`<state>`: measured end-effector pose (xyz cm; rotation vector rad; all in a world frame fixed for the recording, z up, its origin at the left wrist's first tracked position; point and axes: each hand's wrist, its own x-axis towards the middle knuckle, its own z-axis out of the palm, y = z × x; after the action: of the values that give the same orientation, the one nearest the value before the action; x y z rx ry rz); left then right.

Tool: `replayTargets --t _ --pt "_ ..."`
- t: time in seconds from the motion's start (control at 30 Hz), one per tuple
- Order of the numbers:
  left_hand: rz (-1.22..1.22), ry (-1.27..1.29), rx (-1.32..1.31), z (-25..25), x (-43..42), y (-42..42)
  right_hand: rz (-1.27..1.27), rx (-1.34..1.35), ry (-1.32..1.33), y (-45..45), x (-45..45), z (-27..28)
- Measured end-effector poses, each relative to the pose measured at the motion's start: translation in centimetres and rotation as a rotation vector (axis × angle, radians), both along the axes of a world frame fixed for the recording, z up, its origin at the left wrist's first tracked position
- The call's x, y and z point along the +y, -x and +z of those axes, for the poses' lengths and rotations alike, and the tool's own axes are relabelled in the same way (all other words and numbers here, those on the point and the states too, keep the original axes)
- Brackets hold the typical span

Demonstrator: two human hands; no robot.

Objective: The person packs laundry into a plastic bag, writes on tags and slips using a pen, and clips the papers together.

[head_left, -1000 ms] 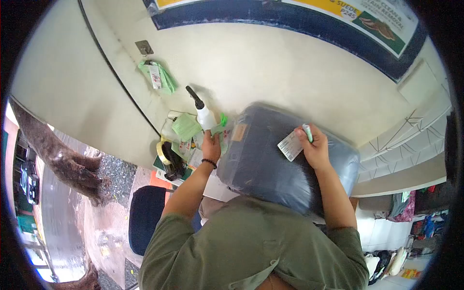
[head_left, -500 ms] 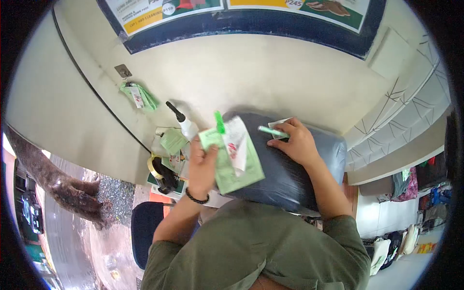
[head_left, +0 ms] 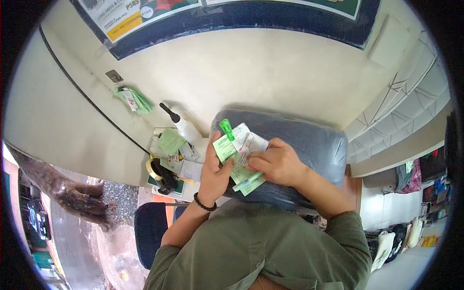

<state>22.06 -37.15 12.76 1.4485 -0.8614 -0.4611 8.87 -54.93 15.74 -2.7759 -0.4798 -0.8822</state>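
My left hand, wearing a dark beaded bracelet, is closed on a printed green slip. A bright green clip pinches the slip's top edge together with a white paper. My right hand is closed on a small white printed slip, which it holds against the green one. A light green pen is also in my right hand, pointing down-left across the green slip's lower part. Beneath the papers lies a dark grey, plastic-wrapped bundle. My fingers cover parts of the slips.
Left of the bundle are a white bottle with a black nozzle, a tape dispenser, a small notepad and loose green slips. More green slips hang on the wall. A dark chair stands lower left.
My right hand has moved left with the pen and the small white slip, bringing them onto the green slip. The clipped white paper now lies flatter and higher.
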Motion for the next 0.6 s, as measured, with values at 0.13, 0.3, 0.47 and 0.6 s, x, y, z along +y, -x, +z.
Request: replayTargets --t 0.13,0.3,0.47,0.6 --pt "-0.049 0.029 0.242 0.9 -0.3 0.2 0.019 0.051 -0.035 0.2 -0.1 -0.1" --pt "0.029 0.054 0.163 0.5 -0.3 0.6 0.059 0.047 -0.051 0.3 -0.2 -0.2" --pt "0.44 -0.195 -0.826 1.8 0.8 2.2 0.088 0.05 -0.096 0.4 -0.5 -0.3" --pt "0.176 -0.148 -1.115 -0.1 1.8 2.1 0.113 0.036 -0.185 0.4 -0.8 -0.4"
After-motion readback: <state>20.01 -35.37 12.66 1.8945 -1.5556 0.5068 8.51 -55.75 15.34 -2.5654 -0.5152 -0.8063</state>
